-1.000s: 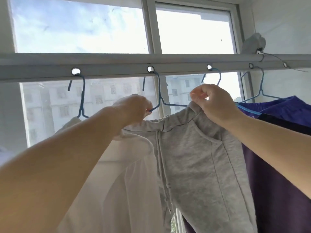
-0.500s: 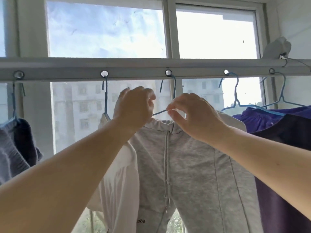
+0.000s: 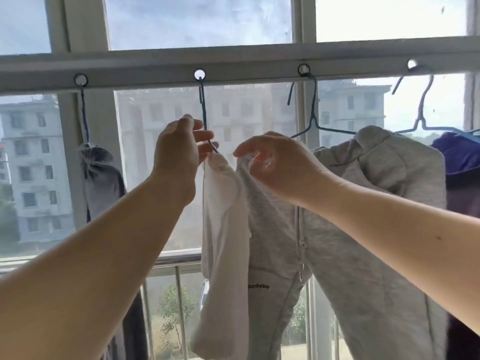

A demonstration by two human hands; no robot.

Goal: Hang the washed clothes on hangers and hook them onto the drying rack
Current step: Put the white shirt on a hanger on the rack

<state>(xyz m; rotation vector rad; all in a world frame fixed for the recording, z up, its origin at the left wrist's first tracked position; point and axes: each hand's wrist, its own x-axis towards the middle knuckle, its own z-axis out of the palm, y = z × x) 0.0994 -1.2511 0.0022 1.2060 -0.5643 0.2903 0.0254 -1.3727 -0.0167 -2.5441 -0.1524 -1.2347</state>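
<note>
Shifted left to the white shirt point(image 3: 223, 229); left hand point(image 3: 179, 149) pinching its hanger point(image 3: 205, 118), right hand point(image 3: 275, 165) gripping grey trousers point(image 3: 363, 216). Straightening stage; next, probably spread shirt evenly.

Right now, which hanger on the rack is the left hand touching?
The hanger carrying the white garment, second hole from the left; the left hand pinches its wire. The other hangers hang untouched.

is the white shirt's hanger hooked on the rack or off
Hooked on: the hanger of the white shirt passes through a hole in the rack.
</note>
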